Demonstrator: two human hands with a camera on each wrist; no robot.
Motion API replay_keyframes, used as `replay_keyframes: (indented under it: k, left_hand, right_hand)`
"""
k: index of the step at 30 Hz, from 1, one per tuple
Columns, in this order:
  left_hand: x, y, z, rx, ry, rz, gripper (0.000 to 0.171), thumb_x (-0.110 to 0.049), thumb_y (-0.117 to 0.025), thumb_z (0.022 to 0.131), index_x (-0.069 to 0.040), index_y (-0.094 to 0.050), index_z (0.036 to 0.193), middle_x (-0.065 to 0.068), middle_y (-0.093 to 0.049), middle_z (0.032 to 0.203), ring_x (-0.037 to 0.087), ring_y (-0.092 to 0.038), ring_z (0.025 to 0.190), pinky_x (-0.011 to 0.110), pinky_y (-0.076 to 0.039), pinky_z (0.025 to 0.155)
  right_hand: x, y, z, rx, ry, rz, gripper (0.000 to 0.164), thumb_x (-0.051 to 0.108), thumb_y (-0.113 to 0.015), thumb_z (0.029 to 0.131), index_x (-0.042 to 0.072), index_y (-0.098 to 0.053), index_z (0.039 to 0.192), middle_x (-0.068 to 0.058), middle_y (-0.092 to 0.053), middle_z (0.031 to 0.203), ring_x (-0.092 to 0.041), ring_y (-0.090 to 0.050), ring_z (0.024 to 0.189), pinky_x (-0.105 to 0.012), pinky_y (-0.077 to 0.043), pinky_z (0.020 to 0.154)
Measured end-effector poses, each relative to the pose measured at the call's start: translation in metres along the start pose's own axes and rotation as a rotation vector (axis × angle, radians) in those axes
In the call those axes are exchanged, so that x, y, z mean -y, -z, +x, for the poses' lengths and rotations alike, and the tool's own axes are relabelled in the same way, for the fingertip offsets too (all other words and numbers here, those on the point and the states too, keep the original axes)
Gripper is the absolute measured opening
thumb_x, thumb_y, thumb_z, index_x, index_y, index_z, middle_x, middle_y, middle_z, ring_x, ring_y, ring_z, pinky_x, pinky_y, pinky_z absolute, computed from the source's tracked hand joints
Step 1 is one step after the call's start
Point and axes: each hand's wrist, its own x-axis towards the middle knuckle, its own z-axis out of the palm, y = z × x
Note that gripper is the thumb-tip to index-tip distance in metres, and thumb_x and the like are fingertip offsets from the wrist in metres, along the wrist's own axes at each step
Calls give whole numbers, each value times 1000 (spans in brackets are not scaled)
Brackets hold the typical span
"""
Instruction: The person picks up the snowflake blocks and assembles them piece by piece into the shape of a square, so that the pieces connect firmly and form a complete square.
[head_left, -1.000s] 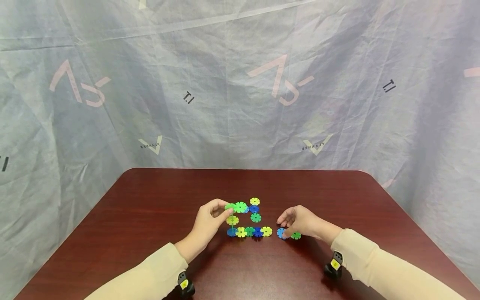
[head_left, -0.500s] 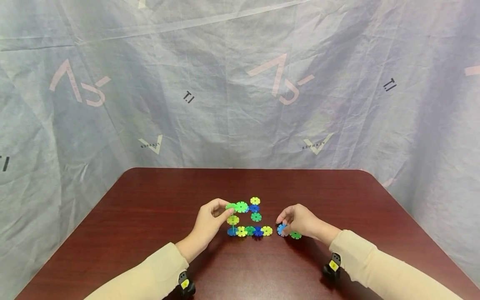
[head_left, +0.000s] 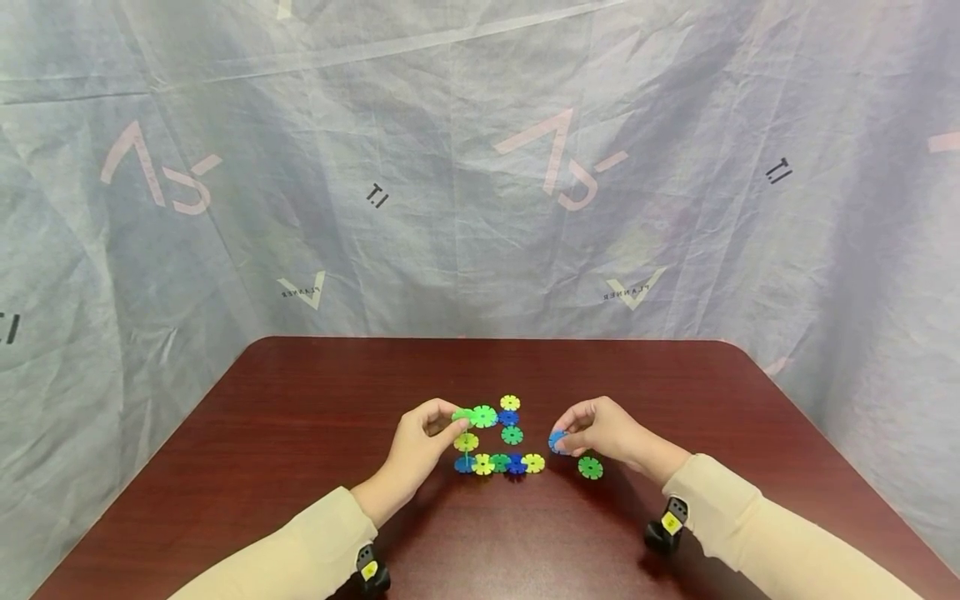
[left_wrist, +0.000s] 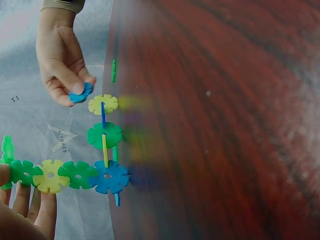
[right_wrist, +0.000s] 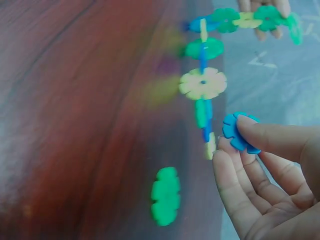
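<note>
My left hand (head_left: 416, 442) pinches the light-green end of a joined chain of notched flower discs, held up at its left side. In the left wrist view the chain runs through green and yellow discs down to a blue disc (left_wrist: 111, 175). From there a row of interlocked discs extends along the table, ending at a yellow disc (head_left: 533, 462). My right hand (head_left: 607, 429) pinches a single blue disc (right_wrist: 232, 132) between thumb and fingers, raised to the right of that row. Its fingers partly hide the blue disc in the head view.
A loose green disc (head_left: 590, 468) lies on the dark red table (head_left: 300, 467) below my right hand. Yellow, blue and green discs (head_left: 512, 435) sit close together behind the row. A grey printed cloth (head_left: 450, 208) hangs beyond the table's far edge.
My right hand has lifted the blue disc off the table beside the green one and brought it slightly left and away from me. The left hand stays at the chain.
</note>
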Motion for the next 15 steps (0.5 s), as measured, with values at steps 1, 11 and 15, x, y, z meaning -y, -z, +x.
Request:
replay_keyframes:
  k: [1,11,15]
  left_hand:
    - [0,0,0,-1,1,4,8,-13,-70,89,-8,-69,95,7,-71,91,16,-67,87,22,-51,81]
    - [-1,0,-3,-12,-26,19,8,-13,-71,88,-8,-69,95,6,-71,89,14,-66,83,23,-52,79]
    - [0,-2,-3,-10,-15,26,8,-13,-71,88,-9,-69,95,7,-71,88,14,-66,81,23,-52,78]
  right_hand:
    - [3,1,0,1,11,9,19,11,-77,82,-2,-71,94,-6,-72,81,-24,-67,75,-41,-58,74]
    - [29,-14,-4,-15,153,67,20,10,-73,85,-3,-70,100,-17,-72,94,-31,-69,85,-43,-57,83]
    - [40,-23,-4,-41,153,115,23,14,-75,85,-2,-70,100,-14,-73,93,-24,-71,84,-41,-56,85]
